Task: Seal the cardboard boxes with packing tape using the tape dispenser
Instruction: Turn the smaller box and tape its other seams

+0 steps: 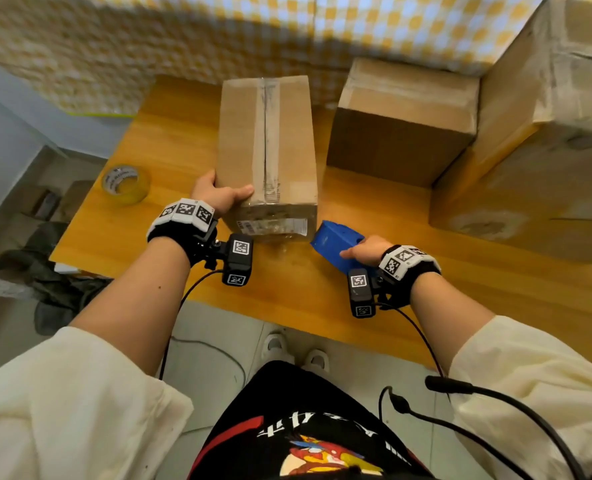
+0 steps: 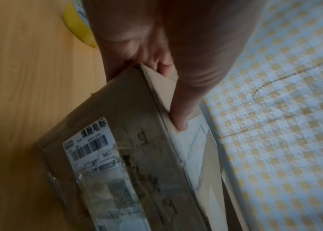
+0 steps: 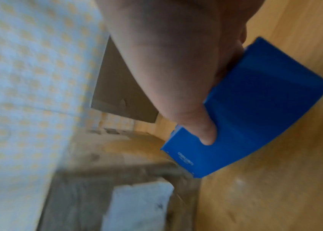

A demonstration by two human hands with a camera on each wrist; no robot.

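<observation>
Gripping the near left corner of a taped box (image 1: pixel 267 147), the left hand (image 1: pixel 215 194) steadies it on the counter (image 1: pixel 170 133). The box's white barcode label (image 2: pixel 89 140) reads "填舱电标". The right hand (image 1: pixel 367 251) has its grip around a blue dispenser (image 1: pixel 332 239) just right of the box; its logo is unreadable. Three boxes stand here, and one tape roll (image 1: pixel 126 183) lies left.

Both forearms are reaching forward, sleeves pushed up. The left hand (image 1: pixel 215 195) is clamping the near corner of a cardboard box (image 1: pixel 267 147), thumb on top. The right hand (image 1: pixel 367 251) is gripping a blue tape dispenser (image 1: pixel 332 242), thumb lying along its side.
</observation>
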